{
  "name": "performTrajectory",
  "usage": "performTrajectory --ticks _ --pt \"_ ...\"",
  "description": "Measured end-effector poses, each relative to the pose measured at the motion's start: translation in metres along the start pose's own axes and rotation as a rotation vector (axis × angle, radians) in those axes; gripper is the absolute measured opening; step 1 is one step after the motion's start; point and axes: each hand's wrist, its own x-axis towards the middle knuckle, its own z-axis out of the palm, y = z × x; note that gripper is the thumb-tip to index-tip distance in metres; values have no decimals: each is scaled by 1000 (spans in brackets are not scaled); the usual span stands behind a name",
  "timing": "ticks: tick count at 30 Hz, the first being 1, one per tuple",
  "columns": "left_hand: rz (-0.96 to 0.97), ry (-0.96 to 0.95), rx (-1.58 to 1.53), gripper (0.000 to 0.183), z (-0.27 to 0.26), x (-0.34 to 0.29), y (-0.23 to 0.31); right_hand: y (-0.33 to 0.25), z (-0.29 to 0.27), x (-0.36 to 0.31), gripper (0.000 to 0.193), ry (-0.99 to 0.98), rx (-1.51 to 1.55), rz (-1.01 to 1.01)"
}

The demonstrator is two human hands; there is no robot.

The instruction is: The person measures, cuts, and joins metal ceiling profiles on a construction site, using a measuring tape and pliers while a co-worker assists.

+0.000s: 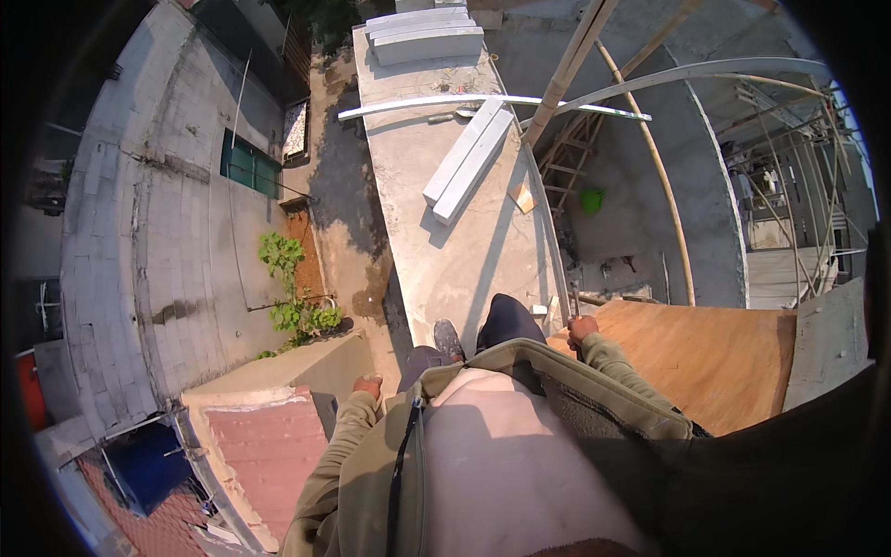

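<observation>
My right hand (pixel 582 330) is closed round the handle of a slim tool (pixel 574 299), at the right edge of the concrete slab (pixel 408 213). The tool's exact kind is too small to make out. Beside it lies an orange-brown plywood sheet (pixel 691 348). My left hand (pixel 368 384) is low on the left, next to the beige wall top (pixel 325 367). Its fingers look curled, and nothing shows in them. Two long pale blocks (pixel 471 162) lie side by side on the slab ahead of my feet, with a trowel (pixel 452 117) beyond them.
A long straight bar (pixel 492 100) crosses the slab and juts past both edges. More pale blocks (pixel 427 42) are stacked at the far end. Bamboo poles (pixel 654 167) rise at the right, above a lower level. A deep drop to an alley (pixel 348 186) runs along the left edge.
</observation>
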Motion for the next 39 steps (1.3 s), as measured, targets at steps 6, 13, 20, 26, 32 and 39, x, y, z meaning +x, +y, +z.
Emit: performTrajectory --ticks 6,13,20,26,32,39 --pt "-31 70 17 32 -72 104 70 0 -1 32 26 -137 -72 -2" --pt "113 102 -90 24 -28 122 285 -83 -7 108 24 -366 -601 -91" --pt "308 -44 503 40 48 109 571 -321 -25 275 22 -415 -1406 -721" --pt "387 -3 600 40 33 177 665 -612 13 377 46 -70 -372 -433" --pt "239 -201 837 47 15 269 746 -808 131 455 37 -46 -265 -463" --pt "323 -167 651 47 -43 355 788 -909 280 607 42 -24 -521 -467"
